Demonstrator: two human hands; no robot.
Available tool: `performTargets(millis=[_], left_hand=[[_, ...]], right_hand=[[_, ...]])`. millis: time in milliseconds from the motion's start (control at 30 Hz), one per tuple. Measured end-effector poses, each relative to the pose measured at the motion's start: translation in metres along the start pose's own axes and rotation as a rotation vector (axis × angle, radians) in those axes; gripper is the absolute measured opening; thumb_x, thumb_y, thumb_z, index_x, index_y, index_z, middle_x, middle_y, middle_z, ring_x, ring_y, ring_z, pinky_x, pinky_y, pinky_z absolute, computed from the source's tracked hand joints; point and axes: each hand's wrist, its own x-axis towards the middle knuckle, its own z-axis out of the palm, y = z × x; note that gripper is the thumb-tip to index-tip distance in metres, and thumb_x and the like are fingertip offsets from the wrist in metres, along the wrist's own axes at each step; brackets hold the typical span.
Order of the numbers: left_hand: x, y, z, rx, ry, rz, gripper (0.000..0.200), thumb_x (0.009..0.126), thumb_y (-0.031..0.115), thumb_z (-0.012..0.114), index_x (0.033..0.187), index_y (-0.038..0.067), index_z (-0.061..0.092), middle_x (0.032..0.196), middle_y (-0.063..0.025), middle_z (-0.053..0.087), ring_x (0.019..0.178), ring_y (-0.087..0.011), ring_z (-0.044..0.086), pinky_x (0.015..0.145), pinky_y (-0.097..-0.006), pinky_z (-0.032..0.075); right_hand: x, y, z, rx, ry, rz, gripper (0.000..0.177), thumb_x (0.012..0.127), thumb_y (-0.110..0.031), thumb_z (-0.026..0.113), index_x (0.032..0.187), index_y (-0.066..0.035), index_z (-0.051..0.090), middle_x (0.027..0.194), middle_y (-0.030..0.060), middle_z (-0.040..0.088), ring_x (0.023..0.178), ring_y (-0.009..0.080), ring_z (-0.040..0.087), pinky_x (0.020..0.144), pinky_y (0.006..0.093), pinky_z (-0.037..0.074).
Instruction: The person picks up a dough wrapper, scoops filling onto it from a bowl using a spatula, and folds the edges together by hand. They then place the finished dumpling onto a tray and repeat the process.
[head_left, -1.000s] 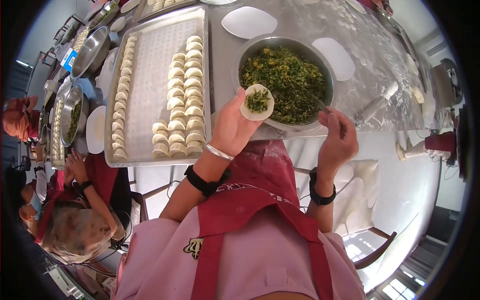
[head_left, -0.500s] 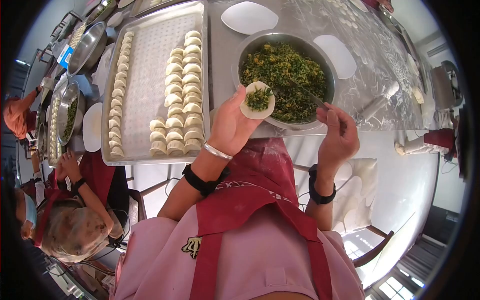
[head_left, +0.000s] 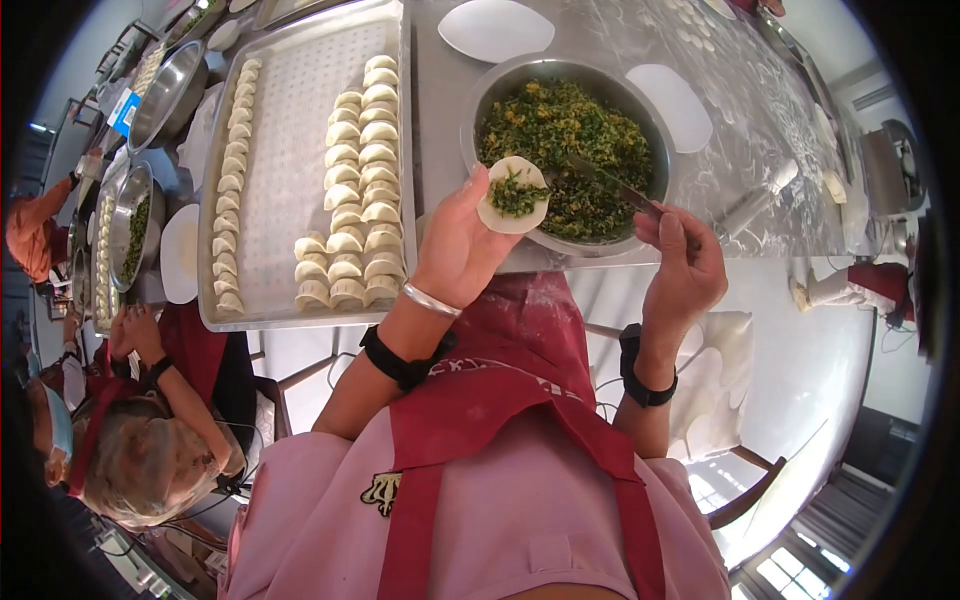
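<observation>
A round dumpling wrapper (head_left: 532, 212) with a small heap of chopped green filling (head_left: 514, 192) on it rests on the fingers of my left hand (head_left: 457, 245). My left thumb stands at the wrapper's edge. In my right hand (head_left: 683, 258) is a thin, flat, knife-like spreader (head_left: 634, 197), pinched between thumb and fingers. Its far end reaches into the filling in a steel bowl (head_left: 658, 118), which holds chopped greens with yellow bits. The bowl stands just beyond both hands, near the table's front edge.
Left of the bowl, a perforated metal tray (head_left: 285, 130) carries rows of folded dumplings (head_left: 345, 240). White dishes (head_left: 497, 30) lie beside and behind the bowl. At right, a rolling pin (head_left: 757, 197) lies on the floured table (head_left: 745, 110). A co-worker (head_left: 150, 450) is close on my left.
My right hand has shifted slightly right and down with the spreader, whose tip stays at the filling. The wrapper remains on my left hand. The whole view has moved a little.
</observation>
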Motion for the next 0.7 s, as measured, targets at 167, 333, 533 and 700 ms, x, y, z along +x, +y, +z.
performTargets(millis=[167, 333, 533, 700], left_hand=[[0.001, 0.0, -0.002, -0.019, -0.004, -0.008, 0.044, 0.106, 0.032, 0.044, 0.134, -0.003, 0.045, 0.13, -0.0143, 0.055, 0.123, -0.0262, 0.053, 0.108, -0.0425, 0.043], [0.001, 0.002, -0.002, 0.005, -0.02, -0.008, 0.044, 0.106, 0.032, 0.044, 0.134, -0.003, 0.045, 0.129, -0.0139, 0.055, 0.123, -0.0257, 0.053, 0.108, -0.0421, 0.043], [0.001, -0.001, -0.002, 0.003, -0.015, -0.009, 0.043, 0.107, 0.033, 0.041, 0.132, -0.002, 0.046, 0.128, -0.0126, 0.056, 0.121, -0.0245, 0.054, 0.106, -0.0422, 0.044], [-0.002, -0.004, 0.005, 0.074, -0.012, -0.006, 0.05, 0.108, 0.036, 0.032, 0.139, -0.002, 0.04, 0.136, -0.015, 0.051, 0.129, -0.0276, 0.049, 0.112, -0.0434, 0.039]], right_hand=[[-0.004, -0.003, -0.005, 0.095, -0.075, 0.07, 0.017, 0.095, -0.006, 0.063, 0.104, 0.009, 0.064, 0.093, 0.0184, 0.072, 0.078, 0.0229, 0.073, 0.072, 0.0319, 0.061], [-0.005, 0.002, -0.006, 0.03, -0.09, 0.07, 0.017, 0.095, -0.006, 0.063, 0.103, 0.009, 0.064, 0.091, 0.0182, 0.072, 0.077, 0.023, 0.072, 0.071, 0.0318, 0.061], [-0.002, -0.007, -0.003, 0.087, -0.067, 0.088, 0.017, 0.095, -0.006, 0.063, 0.103, 0.009, 0.065, 0.088, 0.0175, 0.071, 0.074, 0.0223, 0.072, 0.068, 0.0306, 0.06], [-0.009, -0.014, 0.011, 0.147, -0.221, 0.179, 0.02, 0.094, -0.008, 0.063, 0.104, 0.01, 0.065, 0.085, 0.0184, 0.071, 0.068, 0.0231, 0.071, 0.063, 0.031, 0.06]])
